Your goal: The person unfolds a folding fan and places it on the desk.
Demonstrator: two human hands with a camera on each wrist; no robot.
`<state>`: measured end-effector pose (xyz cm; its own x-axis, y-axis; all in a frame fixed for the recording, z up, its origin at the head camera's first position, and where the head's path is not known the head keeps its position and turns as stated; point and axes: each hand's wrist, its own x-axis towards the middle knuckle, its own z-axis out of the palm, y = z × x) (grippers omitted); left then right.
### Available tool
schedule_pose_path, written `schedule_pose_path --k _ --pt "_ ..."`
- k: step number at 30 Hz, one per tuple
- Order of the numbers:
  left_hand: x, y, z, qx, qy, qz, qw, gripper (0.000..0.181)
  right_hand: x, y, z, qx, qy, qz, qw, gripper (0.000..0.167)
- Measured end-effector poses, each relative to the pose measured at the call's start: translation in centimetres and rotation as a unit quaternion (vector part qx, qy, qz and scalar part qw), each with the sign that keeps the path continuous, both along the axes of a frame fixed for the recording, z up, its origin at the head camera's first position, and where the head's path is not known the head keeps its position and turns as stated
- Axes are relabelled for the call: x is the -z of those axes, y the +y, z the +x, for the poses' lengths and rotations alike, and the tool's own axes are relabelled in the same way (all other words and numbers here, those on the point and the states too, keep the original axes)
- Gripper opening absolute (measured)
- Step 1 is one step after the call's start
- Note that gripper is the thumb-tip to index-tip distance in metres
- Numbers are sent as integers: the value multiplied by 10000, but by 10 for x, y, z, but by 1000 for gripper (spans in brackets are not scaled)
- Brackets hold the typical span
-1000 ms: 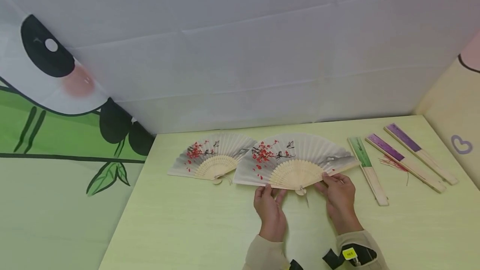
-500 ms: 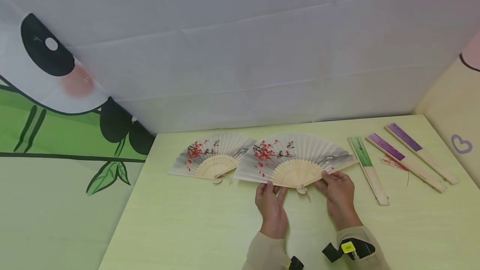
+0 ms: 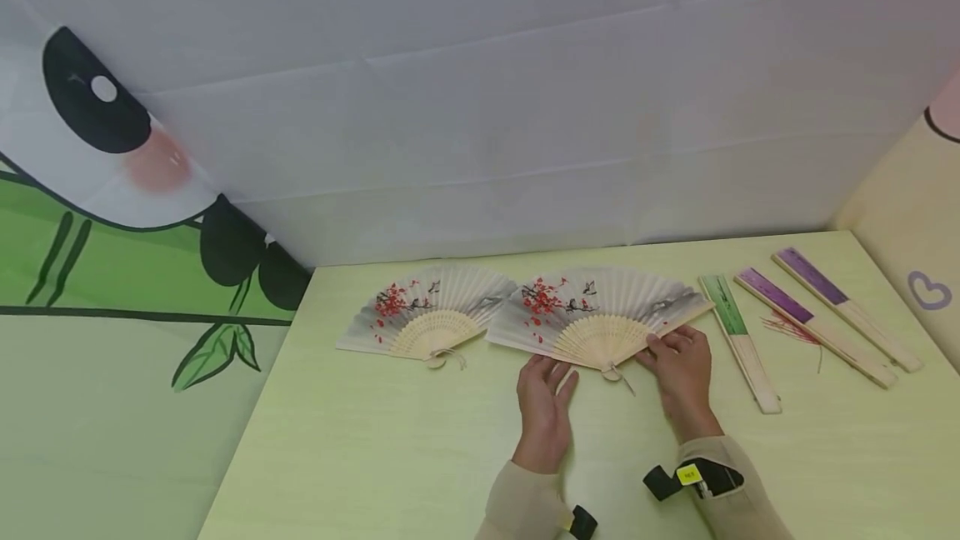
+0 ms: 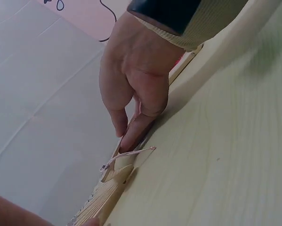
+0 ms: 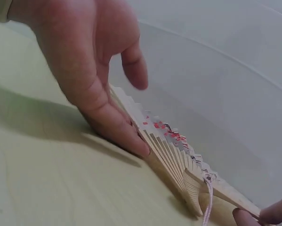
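Note:
An opened folding fan (image 3: 600,307), pale with red blossoms and small birds on it, is in front of me. My right hand (image 3: 684,377) pinches its right-hand end stick between thumb and fingers, seen also in the left wrist view. At the left lower edge is my left hand (image 3: 543,415), its fingers extended along the stick; in the right wrist view that hand's thumb stands away from the fan. A thin tassel cord (image 5: 209,197) hangs from the fan's pivot. Another spread fan (image 3: 431,315) with the same print lies on the left, partly behind the first.
To the right lie a folded green fan (image 3: 738,340) and two folded purple fans (image 3: 780,294) (image 3: 817,277), with a red tassel (image 3: 791,325) beside them. The light table (image 3: 360,457) ends at a white cloth backdrop (image 3: 487,107).
The held fan's left edge has shifted right and slightly up, and its pivot has risen a little. My left hand has moved slightly right and up with it; my right hand has barely moved.

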<state>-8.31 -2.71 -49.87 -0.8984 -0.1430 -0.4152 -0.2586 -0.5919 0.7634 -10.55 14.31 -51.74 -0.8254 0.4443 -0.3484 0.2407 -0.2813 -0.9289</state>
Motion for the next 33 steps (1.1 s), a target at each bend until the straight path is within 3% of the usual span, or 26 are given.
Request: schedule_pose_path --k 4,9,12,16,23,28,33 --pt "-3 -2 2 109 84 40 9999 56 1 1 0 -157 -81 201 9996 73" --pt "-10 -2 4 110 186 35 9998 62 -5 6 2 -663 -178 611 9958 80" --pt "-13 -2 6 81 239 5 9997 65 -10 10 5 -1074 -363 1222 9860 80" --pt "-15 -1 10 1 275 0 9996 68 -17 17 10 -1410 -583 2129 9651 75" --pt "-19 6 21 -131 389 -27 9992 64 -22 36 20 -869 -167 3043 9485 49" --pt "-23 17 27 -294 527 -66 9982 58 -23 53 25 -446 45 3550 9338 45" --pt "-23 27 30 -447 568 -110 9973 54 -22 69 27 -207 -105 3802 9246 44"
